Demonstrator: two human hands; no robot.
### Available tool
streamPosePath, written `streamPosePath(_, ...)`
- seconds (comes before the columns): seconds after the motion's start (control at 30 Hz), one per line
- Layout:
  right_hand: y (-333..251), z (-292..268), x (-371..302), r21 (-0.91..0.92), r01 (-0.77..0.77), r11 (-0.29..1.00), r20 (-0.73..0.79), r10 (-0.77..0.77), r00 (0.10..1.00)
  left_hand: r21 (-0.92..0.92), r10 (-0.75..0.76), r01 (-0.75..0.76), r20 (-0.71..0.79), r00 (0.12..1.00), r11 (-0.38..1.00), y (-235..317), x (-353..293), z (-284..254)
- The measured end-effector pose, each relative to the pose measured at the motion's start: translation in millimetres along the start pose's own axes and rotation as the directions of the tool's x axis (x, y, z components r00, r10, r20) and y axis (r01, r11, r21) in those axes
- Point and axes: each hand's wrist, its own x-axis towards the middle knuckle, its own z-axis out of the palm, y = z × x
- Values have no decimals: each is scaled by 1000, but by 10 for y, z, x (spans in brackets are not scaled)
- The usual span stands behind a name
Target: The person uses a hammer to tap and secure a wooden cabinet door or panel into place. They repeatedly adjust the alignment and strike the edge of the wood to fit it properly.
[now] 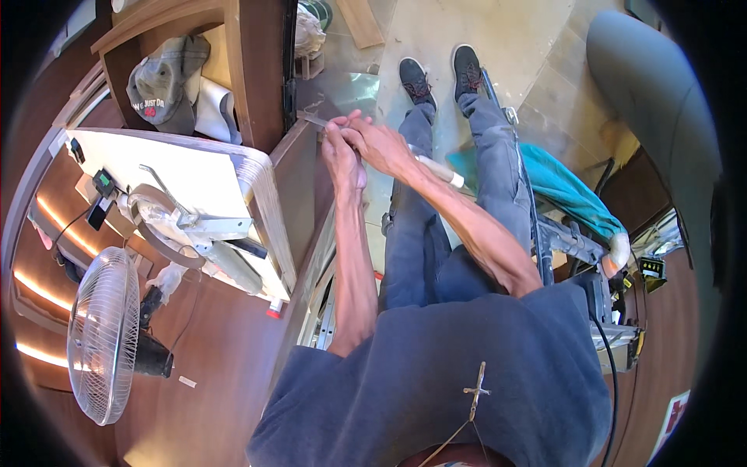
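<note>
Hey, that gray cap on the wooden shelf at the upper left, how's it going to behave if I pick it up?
The cap will probably feel floppy, since its fabric sags in creases. It's likely light for its size, as it looks like plain cloth. With that matte surface and slumped shape, it probably won't slip or roll much.

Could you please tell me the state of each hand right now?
Left hand: fingers bent near a thin strip; grip cannot be told.
Right hand: fingers bent beside the left; grip cannot be told.
</note>
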Motion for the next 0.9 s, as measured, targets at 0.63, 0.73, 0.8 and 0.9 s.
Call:
streamPosePath(0.63,6,-32,149,-33,-11,999,7,11,1000,-34,1,-1,0,1000,999,45,244,58)
streamPosePath(0.73,71,8,175,21,10,1000,-60,-9,998,-2,27,-27,18,999,1000,75,269,180)
streamPosePath(0.8,13,-49,81,22,-56,998,-11,57,998,33,30,-30,-8,1000,999,106,71,171)
streamPosePath(0.9,-100,-43,-38,31,-87,996,-15,88,996,-37,98,-98,-5,995,994,66,-110,142)
